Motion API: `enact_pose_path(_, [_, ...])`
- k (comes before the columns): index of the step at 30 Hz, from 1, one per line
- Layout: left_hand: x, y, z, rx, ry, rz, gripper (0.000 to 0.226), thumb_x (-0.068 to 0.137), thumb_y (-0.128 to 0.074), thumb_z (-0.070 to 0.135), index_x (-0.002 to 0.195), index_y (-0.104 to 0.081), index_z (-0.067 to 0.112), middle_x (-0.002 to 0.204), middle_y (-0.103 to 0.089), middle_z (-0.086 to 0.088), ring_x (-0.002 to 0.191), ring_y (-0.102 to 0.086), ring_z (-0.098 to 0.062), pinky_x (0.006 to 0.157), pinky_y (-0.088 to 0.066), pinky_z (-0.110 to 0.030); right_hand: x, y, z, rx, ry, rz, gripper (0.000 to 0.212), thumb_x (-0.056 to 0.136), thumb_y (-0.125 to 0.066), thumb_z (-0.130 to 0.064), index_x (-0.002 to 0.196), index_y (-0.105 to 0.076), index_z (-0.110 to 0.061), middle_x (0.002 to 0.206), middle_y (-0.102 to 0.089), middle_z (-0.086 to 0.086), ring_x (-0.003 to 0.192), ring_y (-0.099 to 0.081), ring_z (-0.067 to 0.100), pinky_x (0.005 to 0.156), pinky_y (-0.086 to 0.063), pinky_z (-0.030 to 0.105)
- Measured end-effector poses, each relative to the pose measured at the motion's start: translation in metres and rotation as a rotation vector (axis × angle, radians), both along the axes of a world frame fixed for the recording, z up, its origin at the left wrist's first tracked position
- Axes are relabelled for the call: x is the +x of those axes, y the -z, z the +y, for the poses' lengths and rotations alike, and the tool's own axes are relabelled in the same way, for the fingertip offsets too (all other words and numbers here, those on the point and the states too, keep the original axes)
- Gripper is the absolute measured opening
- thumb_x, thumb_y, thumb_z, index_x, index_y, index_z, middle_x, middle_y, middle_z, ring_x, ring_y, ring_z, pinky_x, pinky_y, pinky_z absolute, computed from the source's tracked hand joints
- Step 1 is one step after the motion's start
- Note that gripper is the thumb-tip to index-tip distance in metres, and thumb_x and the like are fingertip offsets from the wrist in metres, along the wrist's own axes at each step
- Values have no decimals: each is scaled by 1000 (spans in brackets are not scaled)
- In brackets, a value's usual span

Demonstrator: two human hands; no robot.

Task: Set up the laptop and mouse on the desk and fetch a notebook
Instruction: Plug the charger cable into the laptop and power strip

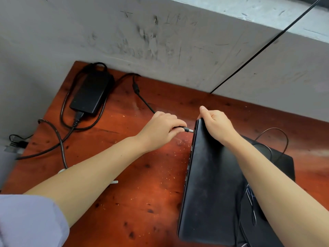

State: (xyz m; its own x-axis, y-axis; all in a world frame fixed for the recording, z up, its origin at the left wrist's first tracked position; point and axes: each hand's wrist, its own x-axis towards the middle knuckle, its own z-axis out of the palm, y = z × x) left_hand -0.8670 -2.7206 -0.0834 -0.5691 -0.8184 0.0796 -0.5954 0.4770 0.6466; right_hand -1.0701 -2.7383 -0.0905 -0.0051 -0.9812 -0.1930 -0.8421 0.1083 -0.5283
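A closed black laptop (211, 179) lies on the reddish wooden desk (135, 193), at the right, its left edge tilted up. My right hand (216, 124) grips its far left corner. My left hand (161, 129) pinches the black charger plug (187, 130), whose metal tip sits just short of the laptop's left side. The plug's cable (144, 102) runs back to the black power brick (91, 92) at the desk's far left. A thin black wire (277, 138) curls to the right of the laptop. I see no mouse or notebook.
A black pad or bag (283, 163) lies under the laptop's right side. Thick mains cable (60, 141) loops over the desk's left edge, near a small white plug (114, 182). A scuffed grey wall (160, 36) runs behind the desk, with a thin black cord (263, 49) slanting across it.
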Motion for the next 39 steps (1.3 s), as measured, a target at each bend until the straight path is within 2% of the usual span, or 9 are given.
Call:
enact_pose_path(3, [-5, -2, 2, 0, -6, -32, 20, 93, -55, 23, 106, -69, 15, 79, -57, 6, 85, -57, -20, 92, -33, -33, 0, 1, 1, -12, 4, 8, 63, 95, -25, -49, 85, -65, -2, 88, -71, 13, 87, -61, 31, 78, -45, 36])
enact_pose_path(8, [-5, -4, 0, -3, -50, 42, 18, 93, -56, 20, 103, -69, 14, 70, -46, 10, 71, -45, -13, 85, -34, -32, -2, -4, 0, -24, 19, -7, 63, 95, -25, -49, 86, -64, 0, 91, -70, 17, 88, -61, 33, 82, -47, 38])
enact_pose_path(14, [-6, -8, -2, -5, -50, 14, 18, 92, -56, 20, 103, -70, 14, 77, -61, 0, 79, -55, -19, 87, -34, -34, 0, -6, 0, -29, 13, 8, 63, 95, -25, -48, 86, -65, 0, 90, -70, 17, 88, -61, 33, 81, -46, 38])
enact_pose_path(19, [-7, -9, -4, -16, -42, 24, 18, 92, -56, 20, 102, -70, 14, 74, -53, 7, 73, -47, -13, 86, -36, -36, 0, -7, 0, -21, 15, 15, 63, 95, -25, -48, 85, -65, 0, 89, -70, 17, 86, -61, 33, 80, -47, 38])
enact_pose_path(26, [-5, -9, -4, -10, -25, -27, 21, 93, -55, 22, 106, -69, 15, 78, -56, 4, 82, -56, -20, 86, -33, -32, 3, 0, 1, -20, 2, 40, 62, 94, -24, -49, 85, -65, -3, 88, -70, 14, 86, -61, 32, 76, -45, 35])
enact_pose_path(29, [-7, -8, -3, -27, 2, -92, 24, 94, -52, 25, 110, -68, 17, 86, -64, -2, 90, -57, -22, 87, -34, -33, 6, 2, 2, -19, -6, 44, 61, 95, -25, -48, 72, -59, -2, 74, -67, 12, 77, -59, 32, 67, -43, 34])
enact_pose_path(32, [-11, -6, -5, -78, 36, -158, 27, 96, -49, 28, 113, -66, 17, 92, -65, -5, 94, -56, -24, 84, -32, -33, 10, 3, 2, -38, -11, 69, 58, 95, -25, -46, 52, -36, -9, 52, -50, 2, 61, -50, 29, 52, -32, 27])
enact_pose_path(36, [-18, -1, -9, -72, 54, -187, 26, 97, -47, 26, 109, -67, 15, 92, -66, -7, 95, -56, -26, 75, -23, -25, 14, 7, 1, -54, -27, 91, 58, 97, -24, -42, 54, -43, -9, 57, -55, 4, 65, -49, 30, 55, -30, 34])
enact_pose_path(39, [-19, 2, -13, -49, 56, -191, 25, 96, -49, 24, 106, -69, 12, 90, -67, -9, 92, -58, -29, 74, -29, -28, 14, 12, -2, -56, -12, 112, 58, 96, -23, -42, 54, -44, -8, 58, -55, 5, 65, -48, 30, 58, -29, 34])
